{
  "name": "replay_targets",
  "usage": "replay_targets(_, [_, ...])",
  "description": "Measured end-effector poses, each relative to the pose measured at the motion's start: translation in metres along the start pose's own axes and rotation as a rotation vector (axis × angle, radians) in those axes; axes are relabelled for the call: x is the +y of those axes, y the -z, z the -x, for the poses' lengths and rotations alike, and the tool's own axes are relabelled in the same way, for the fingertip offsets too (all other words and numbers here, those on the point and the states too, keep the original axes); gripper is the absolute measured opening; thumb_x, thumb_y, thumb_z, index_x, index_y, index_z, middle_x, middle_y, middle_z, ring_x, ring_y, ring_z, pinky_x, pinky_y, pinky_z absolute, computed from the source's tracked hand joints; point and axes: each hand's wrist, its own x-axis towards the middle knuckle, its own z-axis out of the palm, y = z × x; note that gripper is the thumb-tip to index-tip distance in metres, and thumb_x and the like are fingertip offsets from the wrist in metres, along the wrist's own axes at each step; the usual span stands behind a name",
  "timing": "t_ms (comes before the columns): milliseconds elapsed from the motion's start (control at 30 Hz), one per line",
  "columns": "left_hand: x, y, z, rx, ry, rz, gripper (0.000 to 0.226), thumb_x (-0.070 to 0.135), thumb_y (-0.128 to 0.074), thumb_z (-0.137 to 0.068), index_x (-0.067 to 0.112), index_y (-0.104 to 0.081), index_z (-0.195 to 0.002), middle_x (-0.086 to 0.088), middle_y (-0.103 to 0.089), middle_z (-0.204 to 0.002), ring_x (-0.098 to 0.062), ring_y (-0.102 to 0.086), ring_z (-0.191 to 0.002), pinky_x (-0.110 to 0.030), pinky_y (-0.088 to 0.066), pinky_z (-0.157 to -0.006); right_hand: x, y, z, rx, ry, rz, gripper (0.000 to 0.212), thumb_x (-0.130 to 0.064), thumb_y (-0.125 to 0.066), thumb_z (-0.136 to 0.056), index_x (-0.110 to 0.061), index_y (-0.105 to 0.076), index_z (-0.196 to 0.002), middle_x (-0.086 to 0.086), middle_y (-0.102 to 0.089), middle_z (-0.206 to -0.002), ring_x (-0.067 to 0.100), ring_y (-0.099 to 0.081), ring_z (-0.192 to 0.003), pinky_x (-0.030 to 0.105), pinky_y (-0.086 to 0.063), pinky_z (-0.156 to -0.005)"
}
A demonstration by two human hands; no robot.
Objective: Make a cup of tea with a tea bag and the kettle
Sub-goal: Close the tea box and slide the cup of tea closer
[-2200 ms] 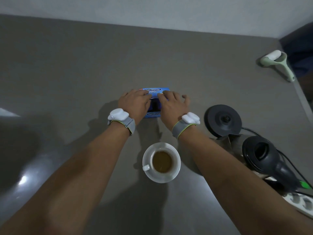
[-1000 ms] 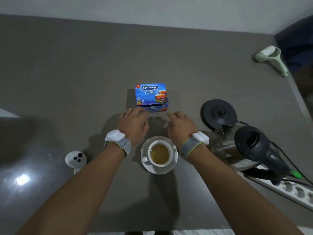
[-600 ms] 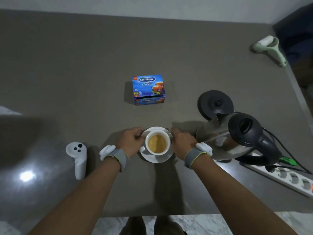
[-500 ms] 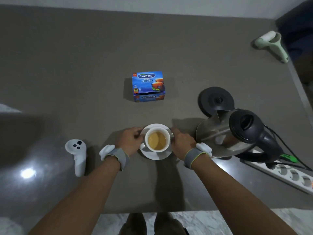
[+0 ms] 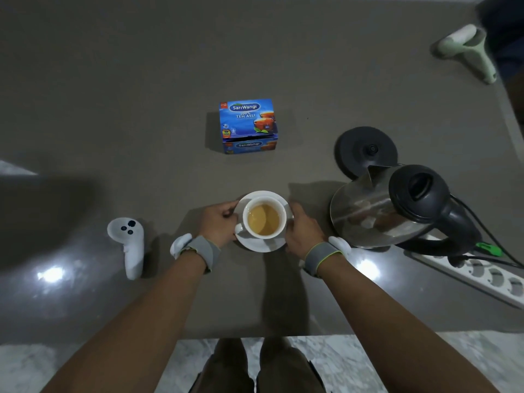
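A white cup [image 5: 264,219] of light brown tea stands on a white saucer [image 5: 259,243] in the middle of the grey counter. My left hand [image 5: 218,224] grips the saucer's left rim and my right hand [image 5: 303,229] grips its right rim. Behind the cup sits a shut blue tea box [image 5: 248,124]. To the right is a steel kettle [image 5: 382,211] with a black lid and handle, off its round black base [image 5: 365,150]. No tea bag shows in the cup.
A white handheld controller [image 5: 129,245] lies left of my left wrist. A white power strip [image 5: 482,275] with cables runs along the right. A pale green lint roller [image 5: 470,51] lies at the far right corner. The counter's front edge [image 5: 255,337] is below the cup.
Both hands left the tea box, drew back and closed on the saucer's two sides. My view has pulled back, showing the counter edge and the controller.
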Motion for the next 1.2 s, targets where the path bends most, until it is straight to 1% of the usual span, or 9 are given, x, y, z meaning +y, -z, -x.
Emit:
replay_targets(67, [-0.001, 0.0, -0.002, -0.007, 0.01, 0.002, 0.042, -0.005, -0.048, -0.093, 0.019, -0.068, -0.121, -0.007, -0.07, -0.109, -0.026, -0.067, -0.09, -0.048, -0.06, -0.077, -0.001, 0.001, -0.001, 0.002, -0.004, -0.018, 0.037, -0.018, -0.038, -0.099, -0.021, -0.042, -0.136, 0.023, -0.071, -0.103, 0.046, -0.07, -0.089, 0.05, -0.057, -0.084])
replay_targets(167, [0.003, 0.0, -0.004, 0.002, -0.003, 0.002, 0.042, -0.004, -0.049, -0.093, 0.023, -0.068, -0.119, -0.005, -0.071, -0.106, -0.02, -0.068, -0.083, -0.04, -0.062, -0.069, -0.003, 0.004, -0.004, 0.02, 0.002, -0.031, 0.036, -0.018, -0.039, -0.099, -0.02, -0.043, -0.134, 0.024, -0.07, -0.103, 0.047, -0.069, -0.089, 0.051, -0.057, -0.083])
replay_targets(367, [0.021, 0.001, -0.015, 0.012, -0.033, -0.033, 0.04, -0.005, -0.049, -0.092, 0.016, -0.068, -0.122, -0.006, -0.07, -0.111, -0.028, -0.069, -0.093, -0.05, -0.061, -0.076, -0.011, 0.012, -0.016, 0.044, 0.012, -0.048, 0.032, -0.019, -0.038, -0.099, -0.022, -0.044, -0.131, 0.022, -0.07, -0.099, 0.046, -0.069, -0.084, 0.051, -0.059, -0.081])
replay_targets(500, [0.033, 0.0, -0.03, 0.017, -0.035, -0.036, 0.04, -0.006, -0.049, -0.093, 0.011, -0.066, -0.124, -0.006, -0.069, -0.113, -0.029, -0.067, -0.093, -0.044, -0.061, -0.072, -0.02, 0.018, -0.028, 0.061, 0.017, -0.071, 0.03, -0.018, -0.038, -0.098, -0.02, -0.046, -0.127, 0.022, -0.069, -0.1, 0.046, -0.069, -0.079, 0.052, -0.06, -0.078])
replay_targets(567, [0.038, 0.0, -0.038, 0.015, -0.032, -0.041, 0.041, -0.006, -0.049, -0.092, 0.012, -0.066, -0.124, -0.005, -0.069, -0.112, -0.027, -0.067, -0.09, -0.042, -0.062, -0.068, -0.025, 0.021, -0.036, 0.069, 0.019, -0.077, 0.031, -0.016, -0.038, -0.098, -0.019, -0.047, -0.127, 0.025, -0.068, -0.102, 0.047, -0.069, -0.081, 0.052, -0.059, -0.079])
replay_targets(667, [0.045, 0.001, -0.05, 0.009, -0.027, -0.052, 0.041, -0.005, -0.049, -0.092, 0.014, -0.067, -0.124, -0.007, -0.07, -0.109, -0.028, -0.067, -0.088, -0.046, -0.06, -0.074, -0.032, 0.023, -0.046, 0.083, 0.019, -0.085, 0.033, -0.013, -0.038, -0.094, -0.018, -0.049, -0.125, 0.027, -0.067, -0.102, 0.049, -0.068, -0.083, 0.054, -0.059, -0.078])
replay_targets(800, [0.054, 0.001, -0.061, 0.016, -0.045, -0.084, 0.042, -0.004, -0.049, -0.091, 0.02, -0.07, -0.118, -0.004, -0.07, -0.1, -0.025, -0.067, -0.082, -0.043, -0.061, -0.073, -0.038, 0.026, -0.059, 0.097, 0.024, -0.066, 0.037, -0.011, -0.04, -0.094, -0.019, -0.049, -0.129, 0.026, -0.068, -0.101, 0.049, -0.068, -0.084, 0.056, -0.059, -0.078])
replay_targets(1000, [0.058, 0.0, -0.071, 0.01, -0.027, -0.081, 0.041, -0.004, -0.048, -0.092, 0.016, -0.067, -0.123, -0.007, -0.069, -0.107, -0.032, -0.068, -0.091, -0.051, -0.06, -0.078, -0.041, 0.028, -0.071, 0.091, 0.016, -0.063, 0.036, -0.012, -0.039, -0.093, -0.022, -0.048, -0.127, 0.023, -0.069, -0.098, 0.046, -0.07, -0.078, 0.052, -0.061, -0.076])
replay_targets(1200, [0.059, -0.001, -0.075, 0.021, 0.009, -0.064, 0.041, -0.004, -0.048, -0.092, 0.014, -0.066, -0.124, -0.011, -0.068, -0.117, -0.035, -0.067, -0.099, -0.055, -0.059, -0.081, -0.039, 0.028, -0.078, 0.084, 0.016, -0.059, 0.035, -0.013, -0.039, -0.094, -0.021, -0.049, -0.127, 0.023, -0.068, -0.1, 0.047, -0.07, -0.077, 0.054, -0.061, -0.074])
